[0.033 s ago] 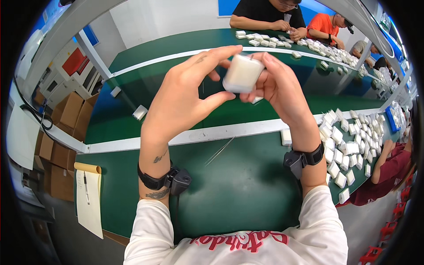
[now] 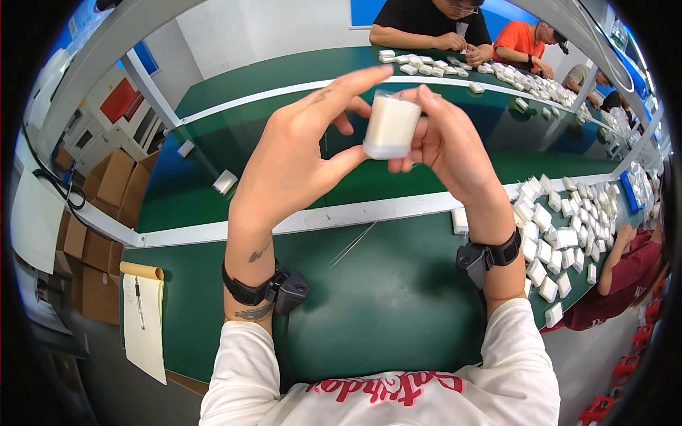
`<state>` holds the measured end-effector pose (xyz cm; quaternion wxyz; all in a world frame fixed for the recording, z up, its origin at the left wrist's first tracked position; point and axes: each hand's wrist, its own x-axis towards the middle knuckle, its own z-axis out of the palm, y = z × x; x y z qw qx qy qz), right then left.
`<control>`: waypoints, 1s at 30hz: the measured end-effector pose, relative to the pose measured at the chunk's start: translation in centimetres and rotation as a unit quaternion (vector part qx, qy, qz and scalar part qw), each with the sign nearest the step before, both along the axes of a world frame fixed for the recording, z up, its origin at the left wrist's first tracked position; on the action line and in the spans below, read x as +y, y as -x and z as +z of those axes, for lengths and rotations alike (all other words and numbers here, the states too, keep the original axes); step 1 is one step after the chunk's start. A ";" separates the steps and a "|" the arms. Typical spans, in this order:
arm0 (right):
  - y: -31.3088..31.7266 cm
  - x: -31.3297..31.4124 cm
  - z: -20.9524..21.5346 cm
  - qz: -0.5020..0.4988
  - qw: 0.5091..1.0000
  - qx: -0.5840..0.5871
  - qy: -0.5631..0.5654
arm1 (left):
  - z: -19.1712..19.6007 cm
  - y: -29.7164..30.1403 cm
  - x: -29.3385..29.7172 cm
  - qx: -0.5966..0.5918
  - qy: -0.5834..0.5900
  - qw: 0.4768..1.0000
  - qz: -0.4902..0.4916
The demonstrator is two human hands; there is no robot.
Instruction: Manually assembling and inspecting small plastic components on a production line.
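Currently, white box point(image 2: 392, 124): raised in the air over the green tabletop point(image 2: 383, 291), slightly blurred.
Right hand point(image 2: 456, 145): gripping the box, thumb by its upper edge, fingers at its right side.
Left hand point(image 2: 295, 149): spread in a loose curve; I can't tell whether its thumb tip touches the lower corner.
Box feel: light and stiff, I judge, its smooth shell liable to slip.
Box sides: I'd pinch the narrow ones gently, sparing the clear-looking rim.

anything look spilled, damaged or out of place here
Nothing looks spilled or plainly damaged. The thin strands lying loose on the green bench look slightly stray, apart from the jumbled white packs at right. The held pack in the right hand is too blurred to check for damage.
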<state>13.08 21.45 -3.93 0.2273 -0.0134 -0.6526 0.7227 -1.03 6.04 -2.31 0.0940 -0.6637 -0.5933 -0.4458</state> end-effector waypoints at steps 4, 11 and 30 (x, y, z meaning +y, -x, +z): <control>0.0 -0.5 0.0 0.001 0.999 -0.036 0.022 | -0.1 0.0 0.2 -0.028 -0.021 0.999 -0.025; 0.0 -1.2 0.4 -0.034 0.999 -0.032 -0.004 | 0.2 0.4 -0.4 -0.017 -0.002 0.998 -0.062; -2.7 2.6 1.4 -0.324 0.899 0.123 -0.269 | -0.8 1.5 0.6 -0.066 0.072 0.986 0.133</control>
